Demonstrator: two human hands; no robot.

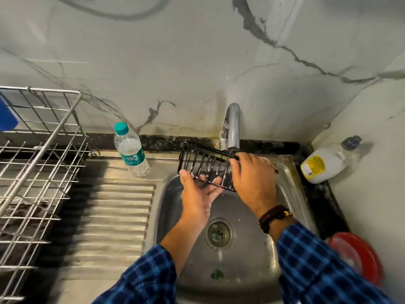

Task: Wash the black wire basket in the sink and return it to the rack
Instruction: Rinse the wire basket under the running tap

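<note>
The black wire basket (202, 164) hangs tilted over the steel sink (291, 194), right under the chrome tap (233, 126). White foam clings to its wires. My left hand (197, 191) supports it from below, palm up, with fingers poking through the lower edge. My right hand (252, 176) grips its right end from above. The silver wire rack (37, 163) stands at the left on the counter.
A plastic water bottle (131, 150) with a teal cap stands on the ribbed drainboard (114, 218) left of the basin. A white soap jug (324, 162) sits in the right corner, a red lid (359, 255) near the right edge. The drain (219, 233) lies below my hands.
</note>
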